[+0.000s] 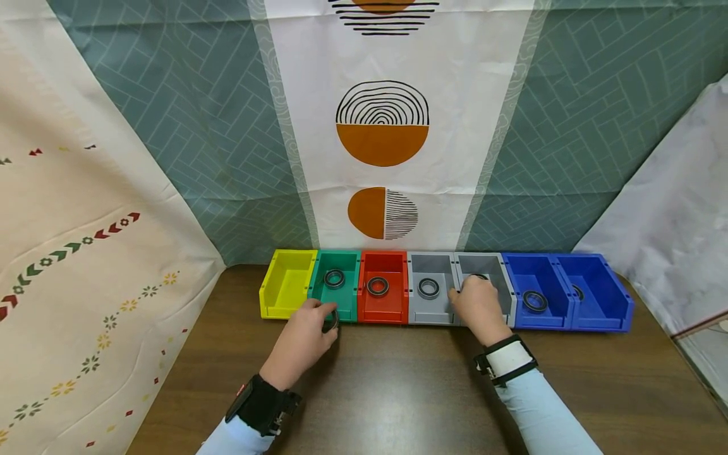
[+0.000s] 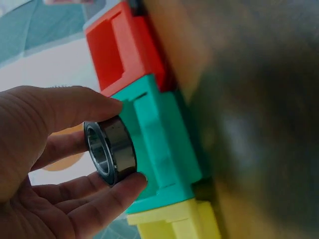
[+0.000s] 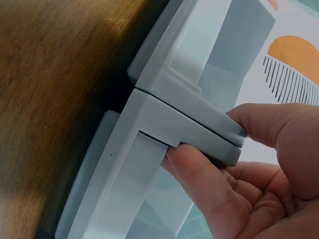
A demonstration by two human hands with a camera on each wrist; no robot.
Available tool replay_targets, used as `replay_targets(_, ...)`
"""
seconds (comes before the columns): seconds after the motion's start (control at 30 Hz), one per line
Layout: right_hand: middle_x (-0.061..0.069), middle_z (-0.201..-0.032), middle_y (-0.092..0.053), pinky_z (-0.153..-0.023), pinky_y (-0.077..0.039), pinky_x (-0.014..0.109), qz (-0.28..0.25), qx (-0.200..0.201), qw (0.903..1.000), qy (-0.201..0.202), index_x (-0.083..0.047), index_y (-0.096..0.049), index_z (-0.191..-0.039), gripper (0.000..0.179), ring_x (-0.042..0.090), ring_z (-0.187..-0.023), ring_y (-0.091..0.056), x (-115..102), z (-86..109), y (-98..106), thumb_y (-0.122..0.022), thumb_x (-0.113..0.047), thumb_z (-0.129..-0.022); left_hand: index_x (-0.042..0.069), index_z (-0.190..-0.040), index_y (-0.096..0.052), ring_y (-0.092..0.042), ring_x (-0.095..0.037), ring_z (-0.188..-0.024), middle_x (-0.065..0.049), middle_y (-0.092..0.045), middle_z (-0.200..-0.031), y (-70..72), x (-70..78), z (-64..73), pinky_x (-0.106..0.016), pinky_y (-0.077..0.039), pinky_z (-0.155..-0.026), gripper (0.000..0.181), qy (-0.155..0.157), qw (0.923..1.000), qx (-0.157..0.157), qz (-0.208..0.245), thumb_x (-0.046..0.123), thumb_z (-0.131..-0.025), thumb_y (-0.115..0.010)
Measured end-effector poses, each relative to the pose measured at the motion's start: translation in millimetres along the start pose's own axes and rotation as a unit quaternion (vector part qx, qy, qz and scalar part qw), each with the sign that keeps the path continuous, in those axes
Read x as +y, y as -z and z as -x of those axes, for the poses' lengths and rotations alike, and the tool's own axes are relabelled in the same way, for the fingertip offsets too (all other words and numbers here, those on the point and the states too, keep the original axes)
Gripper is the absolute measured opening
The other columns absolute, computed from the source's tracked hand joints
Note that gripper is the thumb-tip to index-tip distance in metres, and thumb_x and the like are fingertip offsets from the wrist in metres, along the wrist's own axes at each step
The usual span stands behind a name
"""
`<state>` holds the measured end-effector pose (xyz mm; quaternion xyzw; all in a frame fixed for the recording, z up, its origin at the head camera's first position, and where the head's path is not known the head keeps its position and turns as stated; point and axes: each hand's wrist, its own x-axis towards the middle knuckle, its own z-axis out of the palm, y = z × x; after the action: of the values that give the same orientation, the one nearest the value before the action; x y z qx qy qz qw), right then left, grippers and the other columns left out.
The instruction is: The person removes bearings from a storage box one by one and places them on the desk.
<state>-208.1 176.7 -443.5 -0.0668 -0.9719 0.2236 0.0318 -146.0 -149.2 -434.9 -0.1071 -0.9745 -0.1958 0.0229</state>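
My left hand (image 1: 301,341) pinches a ball bearing (image 2: 115,147) between thumb and fingertips, in front of the green bin (image 2: 162,149). Another bearing (image 1: 333,279) lies inside that green bin. My right hand (image 1: 479,308) is at the two grey bins, its thumb and fingers pinching their adjoining walls (image 3: 187,117) from either side. A bearing (image 1: 428,288) lies in the left grey bin (image 1: 431,313). In the right grey bin (image 1: 505,297), a bearing (image 1: 480,276) shows only partly behind my hand.
The bins stand in a row on the brown table (image 1: 387,392). A yellow bin (image 1: 289,284) is at the left end. Bearings lie in the red bin (image 1: 383,314) and both blue bins (image 1: 603,316). A patterned cloth (image 1: 381,215) hangs behind.
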Motion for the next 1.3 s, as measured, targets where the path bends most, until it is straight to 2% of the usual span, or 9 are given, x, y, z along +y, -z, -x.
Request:
replay_targets(0.23,0.013,-0.063,-0.059,-0.039,-0.038,0.029,0.0,0.008,0.9999,0.01,-0.002,-0.059,-0.06,0.034,0.02,-0.051,-0.053,2.6,-0.2,-1.9,-0.063,-0.026,-0.084,0.015,-0.121,-0.062,-0.059,-0.021,-0.095,-0.012,-0.059,-0.114,-15.7,-0.8,1.6,-0.041,-0.054,-0.084,0.046,-0.007,0.9976,-0.066,-0.021,0.024,-0.077,-0.075)
replay_targets(0.47,0.011,-0.06,-0.057,-0.039,-0.038,0.029,-0.003,0.011,0.9999,0.011,-0.004,-0.057,-0.056,0.036,0.02,-0.051,-0.053,2.2,0.2,-2.1,-0.063,-0.026,-0.083,0.012,-0.118,-0.063,-0.054,-0.018,-0.084,-0.01,-0.059,-0.106,-22.4,-4.3,0.6,-0.039,-0.054,-0.081,0.044,-0.02,0.9929,-0.114,-0.027,0.023,-0.077,-0.075)
replay_targets(0.77,0.013,-0.062,-0.059,-0.041,-0.039,0.031,-0.003,0.021,0.9996,0.019,-0.004,-0.057,-0.056,0.035,0.022,-0.052,-0.054,1.0,1.5,-1.9,-0.065,-0.025,-0.082,0.01,-0.112,-0.066,-0.051,-0.015,-0.077,-0.007,-0.058,-0.098,-26.4,-5.4,2.1,-0.032,-0.052,-0.073,0.039,-0.047,0.9897,-0.126,-0.047,0.021,-0.076,-0.075)
replay_targets(0.93,0.014,-0.062,-0.06,-0.041,-0.039,0.031,-0.002,0.027,0.9993,0.025,-0.004,-0.057,-0.055,0.035,0.022,-0.052,-0.055,2.4,1.8,-2.1,-0.065,-0.025,-0.082,0.011,-0.11,-0.067,-0.05,-0.015,-0.076,-0.008,-0.058,-0.097,-29.1,-5.9,2.6,-0.033,-0.052,-0.074,0.037,-0.053,0.9895,-0.122,-0.057,0.019,-0.075,-0.076)
replay_targets(1.3,0.011,-0.058,-0.055,-0.039,-0.038,0.028,-0.01,0.019,0.9996,0.02,-0.003,-0.057,-0.057,0.034,0.02,-0.049,-0.052,2.3,1.7,-1.5,-0.064,-0.024,-0.083,0.011,-0.11,-0.067,-0.05,-0.018,-0.079,-0.006,-0.06,-0.092,-30.6,-7.1,2.2,-0.034,-0.053,-0.073,0.04,-0.061,0.9867,-0.132,-0.073,0.024,-0.074,-0.078)
